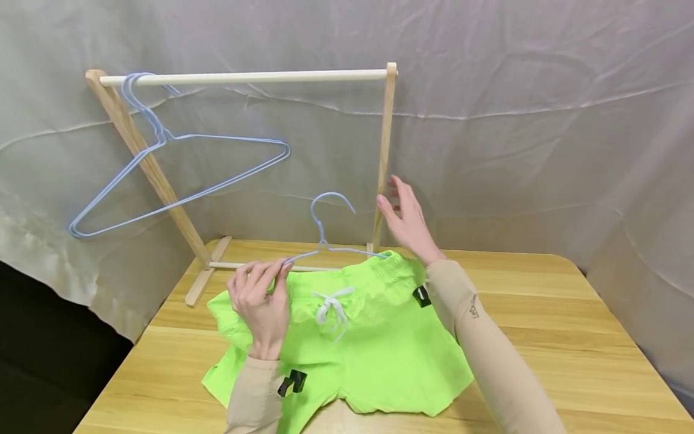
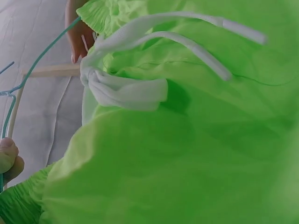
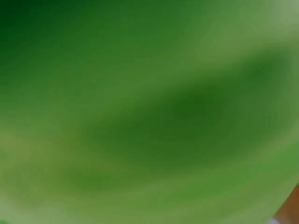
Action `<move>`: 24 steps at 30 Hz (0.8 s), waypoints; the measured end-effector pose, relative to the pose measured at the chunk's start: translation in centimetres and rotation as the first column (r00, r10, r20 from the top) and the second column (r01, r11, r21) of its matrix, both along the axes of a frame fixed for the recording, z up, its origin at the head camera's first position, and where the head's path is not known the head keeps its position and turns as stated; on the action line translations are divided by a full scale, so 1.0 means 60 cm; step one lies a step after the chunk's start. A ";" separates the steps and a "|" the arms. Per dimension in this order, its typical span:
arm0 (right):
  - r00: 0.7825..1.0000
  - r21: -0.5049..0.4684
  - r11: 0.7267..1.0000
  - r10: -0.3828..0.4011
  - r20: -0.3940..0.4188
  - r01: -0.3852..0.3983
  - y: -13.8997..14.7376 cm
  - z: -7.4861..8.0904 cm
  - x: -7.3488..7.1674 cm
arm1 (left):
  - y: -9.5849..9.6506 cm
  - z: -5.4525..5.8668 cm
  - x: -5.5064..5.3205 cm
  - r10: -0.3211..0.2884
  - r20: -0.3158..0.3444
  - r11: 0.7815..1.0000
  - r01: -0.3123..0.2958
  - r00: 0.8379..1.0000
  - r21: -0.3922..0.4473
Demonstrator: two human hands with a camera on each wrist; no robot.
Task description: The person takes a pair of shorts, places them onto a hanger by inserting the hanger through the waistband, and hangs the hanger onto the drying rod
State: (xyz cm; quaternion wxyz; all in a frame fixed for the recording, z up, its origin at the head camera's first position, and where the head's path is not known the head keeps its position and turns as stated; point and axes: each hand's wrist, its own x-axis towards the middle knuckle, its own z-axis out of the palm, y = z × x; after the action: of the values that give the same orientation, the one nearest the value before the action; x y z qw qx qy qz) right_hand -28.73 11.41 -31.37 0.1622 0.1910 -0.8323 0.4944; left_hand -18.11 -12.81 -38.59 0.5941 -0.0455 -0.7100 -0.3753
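Neon green shorts [image 1: 385,349] with a white drawstring bow [image 1: 331,307] hang from a blue wire hanger [image 1: 321,234] whose shoulders go into the waistband. My left hand [image 1: 261,304] pinches the hanger's left shoulder at the waistband. In the left wrist view, its fingertips [image 2: 8,156] meet on the hanger wire [image 2: 51,44]. Past the waistband's right end, my right hand [image 1: 408,223] is beside the rack's right post with fingers spread and relaxed, holding nothing. Blurred green fabric [image 3: 149,116] fills most of the right wrist view.
A wooden garment rack [image 1: 385,132] with a white top bar [image 1: 282,77] stands at the back of the wooden table [image 1: 542,337]. Blue hangers [image 1: 179,137] hang at the bar's left end. A grey cloth backdrop [image 1: 515,150] closes off the rear.
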 end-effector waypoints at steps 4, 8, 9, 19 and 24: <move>1.000 -0.028 1.000 0.001 -0.018 -0.002 -0.011 0.011 -0.019 | -0.010 0.008 0.001 0.014 0.005 1.000 -0.014 1.000 0.011; 1.000 -0.078 0.997 -0.002 -0.029 0.000 -0.020 0.018 -0.034 | -0.025 0.027 -0.004 0.027 0.034 0.999 -0.027 0.999 0.016; 0.999 -0.091 0.996 -0.001 -0.032 -0.002 -0.022 0.020 -0.036 | -0.029 0.034 -0.007 0.029 0.045 0.999 -0.030 0.999 0.015; 0.997 -0.126 0.990 -0.070 -0.039 0.065 -0.031 0.029 -0.055 | -0.074 0.096 -0.034 0.063 0.099 0.998 -0.060 0.993 -0.033; 0.996 -0.096 0.993 -0.072 -0.052 0.067 -0.029 0.032 -0.061 | -0.093 0.117 -0.039 0.072 0.113 0.997 -0.067 0.991 -0.044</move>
State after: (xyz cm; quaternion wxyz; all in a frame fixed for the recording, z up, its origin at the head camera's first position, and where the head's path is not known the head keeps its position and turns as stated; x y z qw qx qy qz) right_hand -32.42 9.65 -29.45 0.2111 0.1674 -0.8095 0.5217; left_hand -20.45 -18.38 -31.56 0.5640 -0.0110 -0.7514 -0.3421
